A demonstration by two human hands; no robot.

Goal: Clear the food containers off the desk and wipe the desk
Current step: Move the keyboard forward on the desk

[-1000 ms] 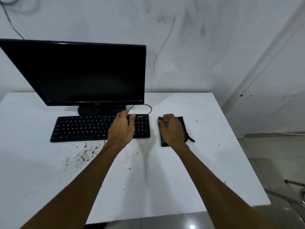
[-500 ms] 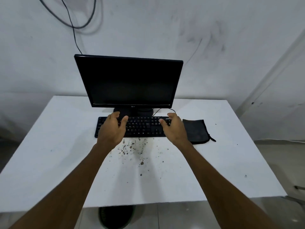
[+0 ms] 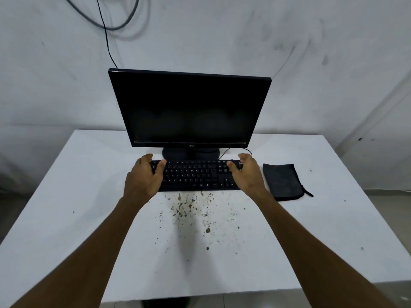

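We see no food containers anywhere on the counter [image 3: 66, 207], so we judge the clearing done and the wiping still ahead: brown crumbs and specks [image 3: 191, 210] lie scattered in the middle of the frame, just below the keyboard [image 3: 195, 175]. The keyboard's long axis runs left to right across the frame, and our hands sit at its two ends: the left hand [image 3: 144, 176] has its fingers curled over the left end with the thumb on the keys, and the right hand [image 3: 245, 174] is curled the same way over the right end. Whether either truly grips it or only rests there we cannot tell. The dark folded cloth [image 3: 283, 181] lies just right of the keyboard, beside the right hand and well away from the left, so we judge the right hand the natural one to take it. The monitor [image 3: 189, 112] stands behind the keyboard.
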